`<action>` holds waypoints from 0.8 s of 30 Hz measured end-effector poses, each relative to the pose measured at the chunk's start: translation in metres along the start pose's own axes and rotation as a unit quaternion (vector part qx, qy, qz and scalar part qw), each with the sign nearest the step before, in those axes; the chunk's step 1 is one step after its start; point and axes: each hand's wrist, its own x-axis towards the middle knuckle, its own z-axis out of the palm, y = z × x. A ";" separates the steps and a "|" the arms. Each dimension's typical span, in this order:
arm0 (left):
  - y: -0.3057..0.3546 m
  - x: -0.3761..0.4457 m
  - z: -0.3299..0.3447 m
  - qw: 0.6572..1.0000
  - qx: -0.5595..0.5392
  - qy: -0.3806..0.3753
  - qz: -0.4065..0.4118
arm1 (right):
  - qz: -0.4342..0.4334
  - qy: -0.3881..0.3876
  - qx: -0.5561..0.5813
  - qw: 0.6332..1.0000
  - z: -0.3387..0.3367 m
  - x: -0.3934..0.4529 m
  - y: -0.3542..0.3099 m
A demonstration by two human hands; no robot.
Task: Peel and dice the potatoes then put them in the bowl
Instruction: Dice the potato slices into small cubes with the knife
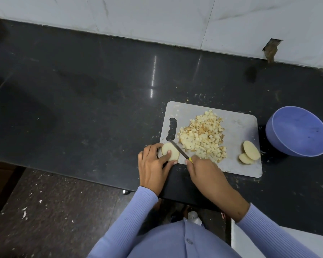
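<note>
Left grip (153,164) pinches potato slice (170,153), right grip (203,168) clasps knife (177,148) beside diced heap (203,135).

This is a home kitchen: a dark polished stone counter (101,86) runs under both hands and meets a white marble-look tiled wall (157,19) beyond them. Right by the hands lies a grey cutting board (237,127) heaped with diced potato (203,135), and off to the right of the right hand (205,170) sits a blue bowl (296,131) (plain household plastic, by the look). Below the left hand (153,170) a speckled floor (54,211) shows pale scraps.
</note>
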 end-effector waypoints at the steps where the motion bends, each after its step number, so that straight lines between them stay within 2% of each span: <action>1: 0.000 -0.001 0.001 1.000 -0.006 0.006 -0.007 | -0.001 -0.002 0.002 1.000 0.002 0.004 -0.003; 6: -0.001 -0.003 0.003 1.000 0.009 0.023 -0.008 | 0.005 -0.028 -0.016 0.999 0.010 0.011 -0.012; 12: 0.004 -0.002 0.000 0.999 0.031 0.030 -0.003 | 0.023 -0.069 -0.106 0.992 0.012 -0.021 0.009; 16: 0.005 -0.003 -0.001 0.999 0.021 0.029 -0.005 | 0.043 -0.099 -0.098 0.989 0.008 -0.040 0.029; 24: 0.006 -0.007 -0.006 0.998 -0.007 0.029 -0.057 | 0.010 -0.018 -0.029 0.999 -0.009 -0.018 0.003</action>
